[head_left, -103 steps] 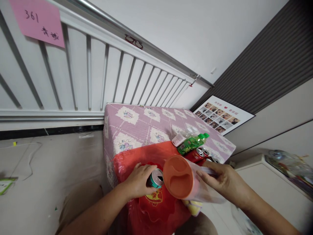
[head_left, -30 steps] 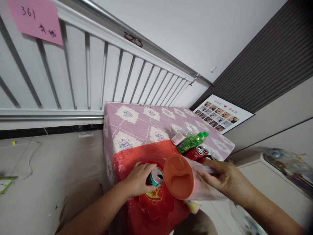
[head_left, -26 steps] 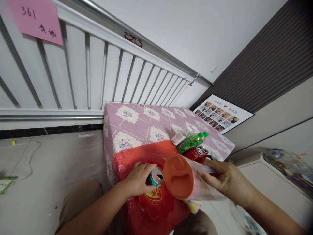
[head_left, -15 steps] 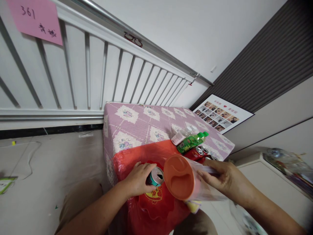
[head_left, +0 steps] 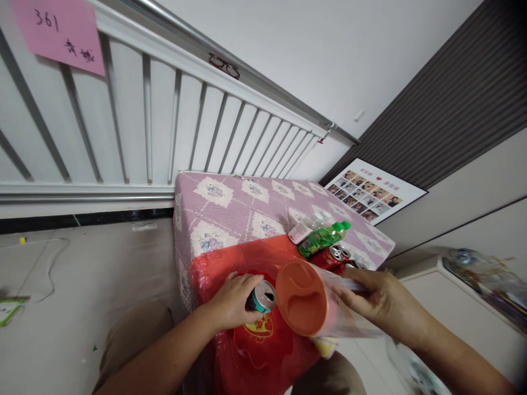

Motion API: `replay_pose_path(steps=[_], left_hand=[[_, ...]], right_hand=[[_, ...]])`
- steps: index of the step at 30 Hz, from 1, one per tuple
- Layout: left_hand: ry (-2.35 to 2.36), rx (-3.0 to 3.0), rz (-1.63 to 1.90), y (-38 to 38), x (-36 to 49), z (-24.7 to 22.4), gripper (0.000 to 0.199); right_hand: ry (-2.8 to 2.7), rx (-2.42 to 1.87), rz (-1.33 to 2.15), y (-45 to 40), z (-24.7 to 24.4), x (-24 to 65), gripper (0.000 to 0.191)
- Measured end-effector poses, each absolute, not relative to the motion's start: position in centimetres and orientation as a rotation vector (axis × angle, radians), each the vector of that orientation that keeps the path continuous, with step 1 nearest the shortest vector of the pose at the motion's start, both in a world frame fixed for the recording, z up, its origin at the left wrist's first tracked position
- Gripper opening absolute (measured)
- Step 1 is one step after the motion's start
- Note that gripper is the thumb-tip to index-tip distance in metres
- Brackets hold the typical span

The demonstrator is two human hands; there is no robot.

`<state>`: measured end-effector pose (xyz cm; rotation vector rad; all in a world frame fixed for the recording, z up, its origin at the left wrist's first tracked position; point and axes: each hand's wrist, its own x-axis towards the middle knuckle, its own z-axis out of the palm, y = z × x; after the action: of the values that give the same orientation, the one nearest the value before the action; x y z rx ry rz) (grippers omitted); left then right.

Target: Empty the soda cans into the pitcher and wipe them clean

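My left hand (head_left: 234, 302) is wrapped round a teal drink can (head_left: 262, 298), whose opened top faces up toward me. Below it lies a red scalloped tray (head_left: 263, 351) with a yellow printed design. My right hand (head_left: 374, 299) grips the handle of a clear plastic pitcher (head_left: 349, 318) with an orange lid (head_left: 302, 299). The pitcher is tipped toward the left, its lid close beside the can's rim. Whether lid and can touch, I cannot tell. A yellow item, partly hidden, shows under the pitcher (head_left: 326, 346).
Behind the pitcher, green-capped bottles (head_left: 321, 240), a clear bottle (head_left: 302, 229) and red cans (head_left: 329, 257) stand grouped. Red plastic sheeting (head_left: 230, 249) covers the near part of the floral-clothed table (head_left: 255, 211). A white radiator (head_left: 160, 120) runs along the left; a white cabinet (head_left: 428, 285) stands right.
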<state>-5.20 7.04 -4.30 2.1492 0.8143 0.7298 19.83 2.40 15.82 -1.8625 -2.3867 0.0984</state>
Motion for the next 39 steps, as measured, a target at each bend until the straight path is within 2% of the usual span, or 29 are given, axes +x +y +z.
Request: replay_pose_path(steps=[39], left_hand=[[0.823,2.146,0.73,6.97,-5.27,-4.29,0.074]], right_hand=[[-2.426,-1.867,0.116,2.53,16.68,19.04,0.041]])
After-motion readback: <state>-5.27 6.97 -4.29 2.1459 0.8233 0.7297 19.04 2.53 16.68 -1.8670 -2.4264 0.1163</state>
